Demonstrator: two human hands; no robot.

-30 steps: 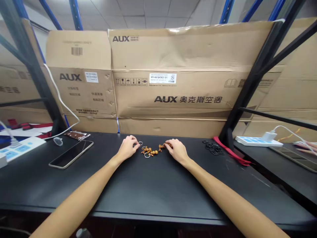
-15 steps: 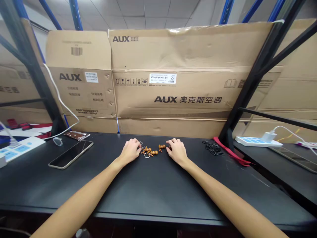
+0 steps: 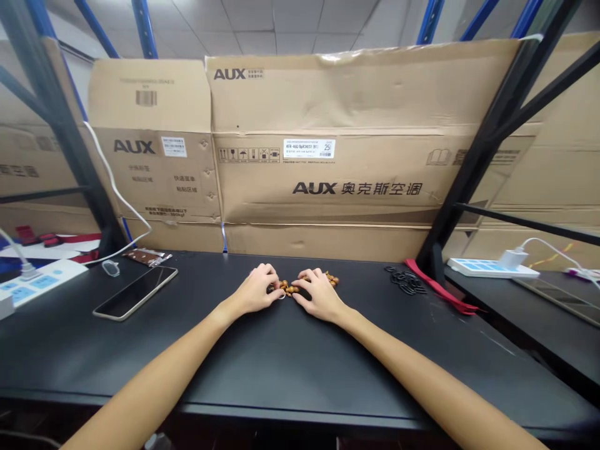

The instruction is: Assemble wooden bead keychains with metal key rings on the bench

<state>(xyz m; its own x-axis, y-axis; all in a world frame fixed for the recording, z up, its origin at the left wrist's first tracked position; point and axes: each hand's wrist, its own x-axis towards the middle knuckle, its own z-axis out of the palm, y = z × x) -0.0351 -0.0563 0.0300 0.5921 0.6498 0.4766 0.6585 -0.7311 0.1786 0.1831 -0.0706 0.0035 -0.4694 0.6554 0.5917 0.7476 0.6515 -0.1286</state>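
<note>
2 small clusters of gourd-shaped beads [image 3: 290, 288] lay on the black desk [image 3: 281, 362], directly in front of the wearer. The left hand [image 3: 253, 290] and the right hand [image 3: 321, 295] rested close together, palms down, with the fingers curved over the beads. Both hands touched the beads, but whether either was gripping them could not be told. The 1st cluster lay between the hands; the 2nd showed just beyond the right hand's fingers [image 3: 313, 275]. A metal ring [image 3: 282, 297] lay at the left hand's fingertips, partly hidden.

To the left lay a phone [image 3: 135, 293], face up, beside a white power strip [image 3: 42, 281]. To the right lay a heap of small black rings [image 3: 405, 281] beside a red strap [image 3: 438, 287]. Flattened cardboard boxes [image 3: 319, 181] printed "AUX" stood behind the desk, against a blue metal rack [image 3: 143, 28].
</note>
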